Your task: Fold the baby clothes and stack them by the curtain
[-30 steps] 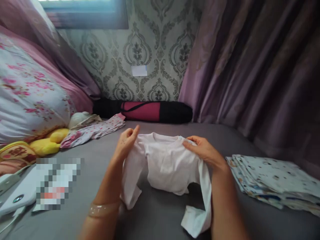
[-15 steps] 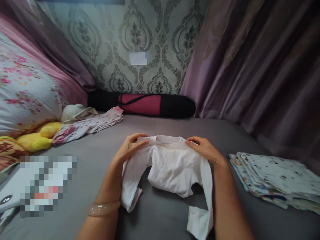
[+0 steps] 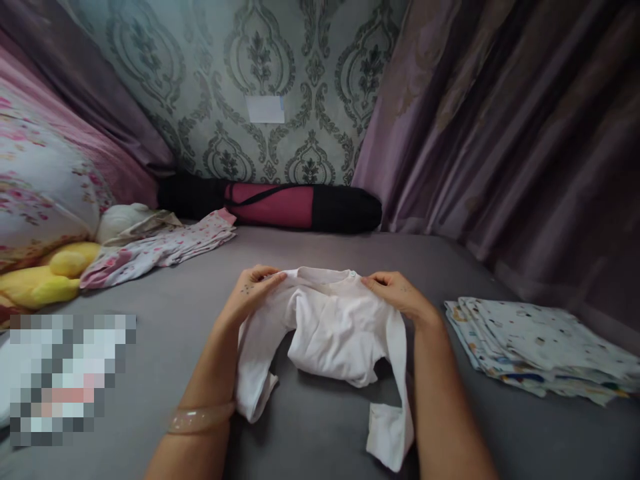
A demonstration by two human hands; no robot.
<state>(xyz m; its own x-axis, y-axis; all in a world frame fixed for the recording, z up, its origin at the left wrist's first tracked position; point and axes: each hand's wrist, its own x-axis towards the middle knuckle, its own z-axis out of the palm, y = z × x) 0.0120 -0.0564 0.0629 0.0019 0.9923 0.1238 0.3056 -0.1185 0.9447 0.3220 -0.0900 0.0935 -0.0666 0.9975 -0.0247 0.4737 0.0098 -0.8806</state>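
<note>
A small white long-sleeved shirt (image 3: 333,333) lies on the grey bed sheet (image 3: 320,440), its neckline away from me and its body bunched up short. Both sleeves hang down toward me, the right one with its cuff bent inward. My left hand (image 3: 256,288) pinches the shirt's left shoulder beside the collar. On the other side of the neckline, my right hand (image 3: 397,292) pinches the right shoulder near a small snap. A pale bangle (image 3: 200,419) circles my left wrist.
Folded printed cloths (image 3: 540,347) are stacked at the right. Floral clothes (image 3: 160,250), a yellow plush toy (image 3: 40,283) and a floral pillow (image 3: 45,173) lie at the left. A black and maroon roll bag (image 3: 273,205) rests against the wall.
The view has shifted slightly, so the surroundings sit farther left. Both hands keep their hold at the shoulders, and the shirt lies nearly the same.
</note>
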